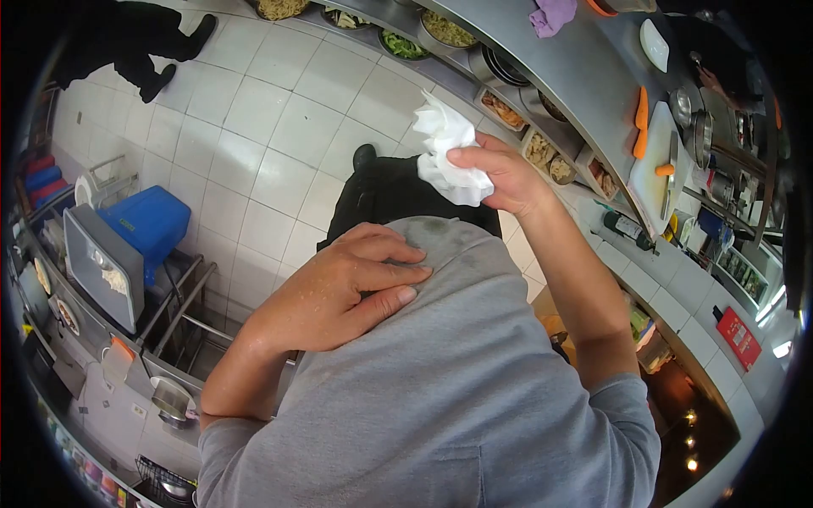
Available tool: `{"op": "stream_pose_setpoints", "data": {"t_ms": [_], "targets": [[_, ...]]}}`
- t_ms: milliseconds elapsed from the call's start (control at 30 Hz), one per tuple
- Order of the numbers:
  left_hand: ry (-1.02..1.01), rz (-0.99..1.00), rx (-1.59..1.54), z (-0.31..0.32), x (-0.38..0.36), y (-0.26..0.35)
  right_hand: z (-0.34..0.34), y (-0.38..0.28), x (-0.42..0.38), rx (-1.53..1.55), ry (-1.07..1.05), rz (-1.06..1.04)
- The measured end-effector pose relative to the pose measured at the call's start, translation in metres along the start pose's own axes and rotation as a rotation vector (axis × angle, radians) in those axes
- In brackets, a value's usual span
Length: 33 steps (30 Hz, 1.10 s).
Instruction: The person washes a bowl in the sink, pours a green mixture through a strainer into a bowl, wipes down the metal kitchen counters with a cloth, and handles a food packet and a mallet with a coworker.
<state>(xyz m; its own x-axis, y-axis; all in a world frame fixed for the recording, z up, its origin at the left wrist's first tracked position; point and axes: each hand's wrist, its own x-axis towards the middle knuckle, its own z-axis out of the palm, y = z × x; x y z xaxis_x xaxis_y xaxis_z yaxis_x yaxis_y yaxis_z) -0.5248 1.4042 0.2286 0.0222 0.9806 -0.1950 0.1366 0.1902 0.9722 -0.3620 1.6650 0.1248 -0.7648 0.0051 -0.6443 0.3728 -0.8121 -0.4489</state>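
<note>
The right hand (511, 175), right of centre in the upper half of the frame, is closed on a crumpled white sheet (449, 154), cloth or paper. Its thumb presses on the near face, and the other fingers go behind, partly hidden. The sheet bunches up beyond the grip, over the black trousers (385, 182). The right forearm slants up and leftward from the sleeve at lower right.

The left hand (351, 275), left of centre, is well apart from the right one and lies back-up against the front of the grey fabric shirt (423, 372). Its fingers bend loosely and point right, the thumb below them and apart; I cannot tell if they pinch the fabric. Droplets dot its back and wrist. Dark spots mark the shirt just beyond the fingertips.

At upper right, orange carrots (641, 142) lie beside a white cutting board (650, 182) on the grey metal counter (566, 80).
</note>
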Motion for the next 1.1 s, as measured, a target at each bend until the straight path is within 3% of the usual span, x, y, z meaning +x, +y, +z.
{"op": "stream_pose_setpoints", "data": {"t_ms": [300, 367, 433, 500, 567, 633, 767, 967, 1033, 1100], "targets": [[-0.058, -0.027, -0.035, -0.003, 0.005, 0.008, 0.027, 0.017, 0.016, -0.051, 0.026, 0.012], [-0.062, -0.038, -0.039, -0.002, 0.005, 0.008, 0.025, 0.013, 0.018, -0.292, -0.057, 0.248], [-0.064, -0.05, -0.039, -0.001, 0.004, 0.008, 0.026, 0.017, 0.019, -0.456, -0.031, 0.209], [-0.046, -0.043, -0.019, 0.001, 0.003, 0.008, 0.029, 0.012, 0.019, -0.864, -0.16, 0.312], [-0.04, -0.033, -0.019, 0.003, 0.001, 0.008, 0.031, 0.005, 0.013, -1.002, -0.208, 0.292], [-0.033, -0.024, -0.021, 0.005, 0.0, 0.007, 0.027, 0.001, 0.008, -1.216, -0.367, 0.042], [-0.034, -0.025, -0.017, 0.007, -0.003, 0.007, 0.029, -0.011, -0.001, -1.275, -0.537, -0.015], [-0.016, -0.031, -0.033, 0.012, -0.013, 0.009, -0.008, -0.035, -0.029, -1.26, -0.648, 0.134], [-0.012, -0.035, -0.029, 0.013, -0.016, 0.009, -0.009, -0.043, -0.036, -1.217, -0.56, 0.232], [-0.025, -0.037, -0.033, 0.013, -0.018, 0.01, 0.002, -0.038, -0.034, -1.114, -0.225, 0.157]]}}
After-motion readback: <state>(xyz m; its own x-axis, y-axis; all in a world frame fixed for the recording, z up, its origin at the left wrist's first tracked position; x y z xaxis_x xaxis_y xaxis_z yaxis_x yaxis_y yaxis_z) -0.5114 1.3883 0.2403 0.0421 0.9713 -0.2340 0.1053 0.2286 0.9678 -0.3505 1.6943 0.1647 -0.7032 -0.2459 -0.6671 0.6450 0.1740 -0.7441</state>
